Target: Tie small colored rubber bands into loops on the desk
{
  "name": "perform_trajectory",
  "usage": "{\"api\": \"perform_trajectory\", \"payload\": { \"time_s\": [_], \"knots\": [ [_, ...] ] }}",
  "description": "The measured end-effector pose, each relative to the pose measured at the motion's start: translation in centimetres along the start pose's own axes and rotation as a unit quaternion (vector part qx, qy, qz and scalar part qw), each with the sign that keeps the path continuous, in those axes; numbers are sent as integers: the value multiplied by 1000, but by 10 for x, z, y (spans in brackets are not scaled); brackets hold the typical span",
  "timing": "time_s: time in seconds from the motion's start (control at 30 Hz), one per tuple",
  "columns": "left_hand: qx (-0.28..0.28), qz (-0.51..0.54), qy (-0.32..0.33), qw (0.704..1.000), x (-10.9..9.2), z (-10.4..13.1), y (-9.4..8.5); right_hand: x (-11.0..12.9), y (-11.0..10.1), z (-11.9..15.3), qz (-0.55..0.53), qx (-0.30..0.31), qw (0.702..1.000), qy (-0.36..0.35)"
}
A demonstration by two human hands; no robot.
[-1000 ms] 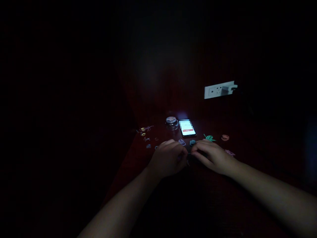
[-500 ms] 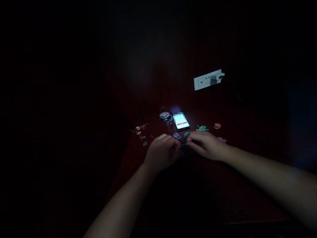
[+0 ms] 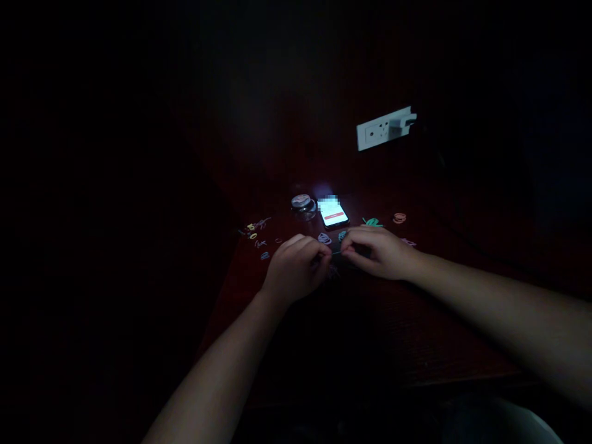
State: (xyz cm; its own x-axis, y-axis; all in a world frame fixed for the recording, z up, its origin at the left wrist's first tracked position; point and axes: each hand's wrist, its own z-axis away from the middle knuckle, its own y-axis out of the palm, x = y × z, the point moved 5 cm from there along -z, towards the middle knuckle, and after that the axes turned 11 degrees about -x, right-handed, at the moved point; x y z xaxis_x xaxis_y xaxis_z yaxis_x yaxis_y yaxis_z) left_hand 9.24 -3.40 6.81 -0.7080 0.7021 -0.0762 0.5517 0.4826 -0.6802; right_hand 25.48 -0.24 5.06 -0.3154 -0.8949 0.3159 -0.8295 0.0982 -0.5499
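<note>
My left hand [image 3: 300, 266] is closed in a pinch above the dark red table, with my right hand [image 3: 377, 251] pinched just to its right. A thin teal rubber band [image 3: 337, 253] runs taut across the small gap between my fingertips. Just beyond my hands lie a pile of lilac rubber bands [image 3: 324, 238] and a teal pile [image 3: 343, 236], partly hidden by my right fingers. Green bands [image 3: 372, 222] and orange bands [image 3: 399, 217] sit farther right, pink ones [image 3: 408, 242] behind my right wrist. Dim bands [image 3: 331, 274] lie beneath my left fingertips.
A lit phone [image 3: 333, 213] lies at the back beside a clear lidded jar [image 3: 303, 208]. Loose yellow bands [image 3: 252, 235] and a blue band [image 3: 264, 255] are scattered at the left. A wall socket [image 3: 383, 129] holds a plug. Much of the surroundings is dark.
The view has tilted slightly, so everything sits higher in the picture. My hands keep their pinch on the teal band and have hardly moved relative to the table.
</note>
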Motion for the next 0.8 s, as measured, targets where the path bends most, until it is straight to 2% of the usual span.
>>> {"api": "perform_trajectory", "payload": {
  "time_s": [0.57,0.8],
  "knots": [
    [11,1,-5,1000,0,2,3,-6,-5,-1,14,4,1000,21],
    [16,-3,-6,1000,0,2,3,-9,-6,-2,53,40,997,32]
  ]
}}
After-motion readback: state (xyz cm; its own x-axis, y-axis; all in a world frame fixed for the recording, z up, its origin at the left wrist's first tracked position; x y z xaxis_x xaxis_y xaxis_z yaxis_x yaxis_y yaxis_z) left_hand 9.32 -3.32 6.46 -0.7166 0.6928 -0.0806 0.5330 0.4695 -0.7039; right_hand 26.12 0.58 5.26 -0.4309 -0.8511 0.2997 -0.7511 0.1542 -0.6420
